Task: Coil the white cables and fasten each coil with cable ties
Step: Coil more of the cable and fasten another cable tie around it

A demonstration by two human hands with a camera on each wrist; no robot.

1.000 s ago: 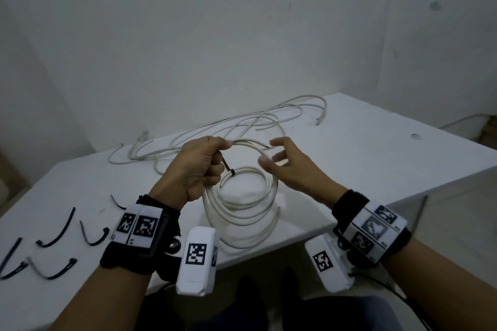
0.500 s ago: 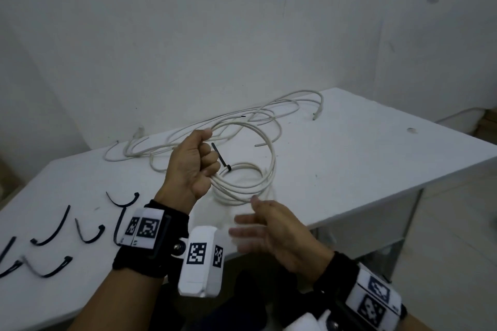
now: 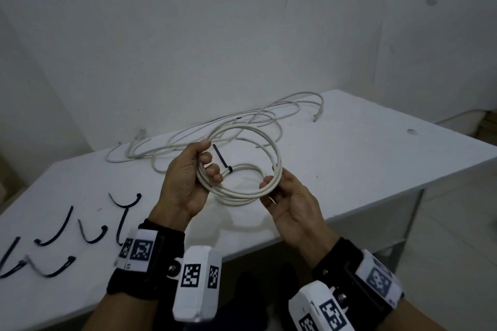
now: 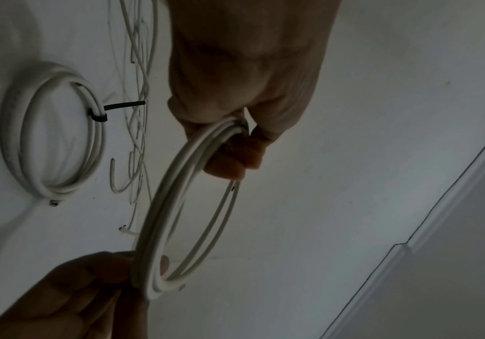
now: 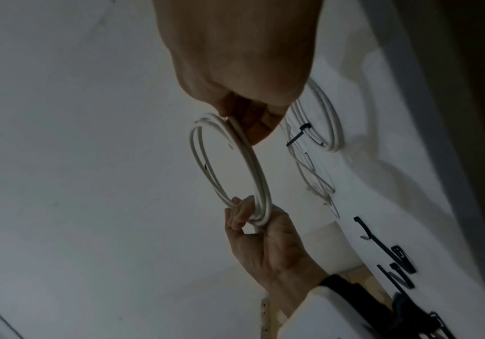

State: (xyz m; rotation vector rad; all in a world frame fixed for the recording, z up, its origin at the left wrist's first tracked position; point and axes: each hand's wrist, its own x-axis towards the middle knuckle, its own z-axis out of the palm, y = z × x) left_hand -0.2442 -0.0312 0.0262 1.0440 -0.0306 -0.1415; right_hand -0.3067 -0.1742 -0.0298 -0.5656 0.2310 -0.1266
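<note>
A white cable coil (image 3: 242,166) is being held in the air above the near edge of a white desk (image 3: 363,158), with both hands gripping it on opposite sides. The left hand (image 3: 188,177) is curling its fingers (image 3: 212,169) around the coil's left side, the thumb lying over the top of the loops. The right hand (image 3: 291,203) is pinching the coil's right lower side between thumb and fingers, palm turned upward. In the left wrist view the held coil (image 4: 189,206) is standing nearly edge-on between the two hands, and a second white coil (image 4: 52,140) is lying flat on the desk beyond it, already bound with a black cable tie (image 4: 99,115) whose tail is sticking out sideways. In the head view that tie (image 3: 223,160) is showing through the middle of the held coil. Loose white cables (image 3: 215,126) are sprawling across the far side of the desk, near the wall. Several spare black cable ties (image 3: 88,231) are lying scattered on the desk to the left of the left wrist, well apart from the coils. Both wrists are wearing black straps with white marker blocks.
</note>
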